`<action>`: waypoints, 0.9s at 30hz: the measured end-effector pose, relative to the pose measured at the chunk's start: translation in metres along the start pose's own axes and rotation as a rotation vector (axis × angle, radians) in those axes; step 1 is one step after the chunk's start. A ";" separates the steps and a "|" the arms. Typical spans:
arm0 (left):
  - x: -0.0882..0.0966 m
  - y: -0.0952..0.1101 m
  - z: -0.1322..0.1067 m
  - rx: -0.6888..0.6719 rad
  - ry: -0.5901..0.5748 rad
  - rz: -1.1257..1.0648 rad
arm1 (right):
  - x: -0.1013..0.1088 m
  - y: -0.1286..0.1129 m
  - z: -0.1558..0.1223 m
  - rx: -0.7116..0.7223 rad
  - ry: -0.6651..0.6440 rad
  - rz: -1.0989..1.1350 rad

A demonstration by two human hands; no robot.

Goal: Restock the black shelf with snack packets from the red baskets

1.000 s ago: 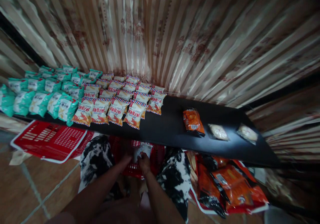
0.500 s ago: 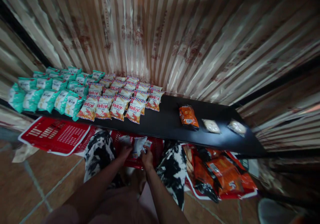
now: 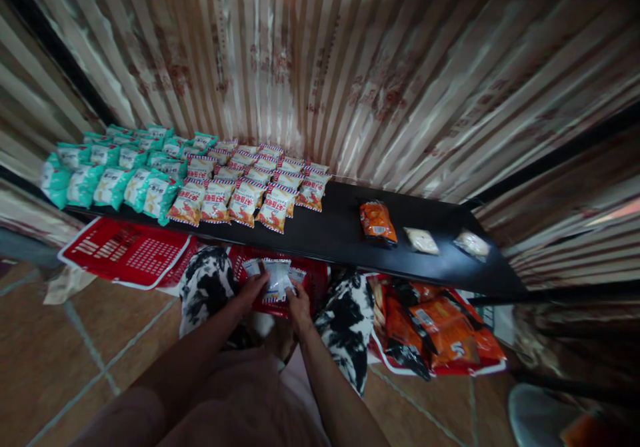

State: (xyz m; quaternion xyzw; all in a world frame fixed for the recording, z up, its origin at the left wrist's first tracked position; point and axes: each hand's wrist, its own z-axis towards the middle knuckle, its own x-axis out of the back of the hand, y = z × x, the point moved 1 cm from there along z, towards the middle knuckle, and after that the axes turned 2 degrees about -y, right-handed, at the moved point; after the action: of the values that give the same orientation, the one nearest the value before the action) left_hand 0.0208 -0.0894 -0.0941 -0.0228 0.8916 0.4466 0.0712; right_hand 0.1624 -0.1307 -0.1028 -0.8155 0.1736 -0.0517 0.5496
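Observation:
Low between my knees, my left hand (image 3: 254,286) is closed on a snack packet (image 3: 253,266) whose whitish side faces up. My right hand (image 3: 299,300) grips the edge of a second snack packet (image 3: 277,279), pale with a striped border, which lies beside and partly over the first. Both packets are above a red basket (image 3: 317,287) between my legs. On the black shelf (image 3: 330,237) in front stand rows of white-and-orange snack packets (image 3: 245,200), with several teal snack packets (image 3: 114,186) to their left.
An orange packet (image 3: 378,221) and two small clear-wrapped pale packets, one nearer (image 3: 421,240) and one farther right (image 3: 472,244), lie on the shelf's right half. A basket of large orange bags (image 3: 443,330) stands right of my knee; another red basket (image 3: 125,250) is at left. Striped curtain hangs behind.
My hands have lifted slightly with the packets, and more of both packets shows now. The whole view has shifted a little; the packets on the shelf stay in place.

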 end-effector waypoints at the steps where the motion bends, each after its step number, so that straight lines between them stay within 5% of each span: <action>1: -0.001 0.001 -0.001 0.010 -0.024 -0.029 | -0.001 -0.001 -0.003 -0.019 0.010 0.028; 13: -0.011 -0.002 -0.008 -0.035 -0.021 -0.189 | 0.001 -0.012 -0.017 -0.045 -0.052 -0.018; 20: -0.011 0.000 -0.012 -0.025 0.069 -0.200 | 0.000 -0.028 -0.021 -0.258 -0.029 0.096; 27: -0.010 -0.005 -0.018 -0.015 0.053 -0.139 | -0.009 -0.044 -0.025 -0.306 -0.087 0.101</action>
State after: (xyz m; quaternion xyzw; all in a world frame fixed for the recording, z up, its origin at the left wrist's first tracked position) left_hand 0.0293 -0.1071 -0.0855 -0.0971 0.8861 0.4463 0.0784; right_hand 0.1566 -0.1350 -0.0515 -0.8814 0.1963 0.0385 0.4280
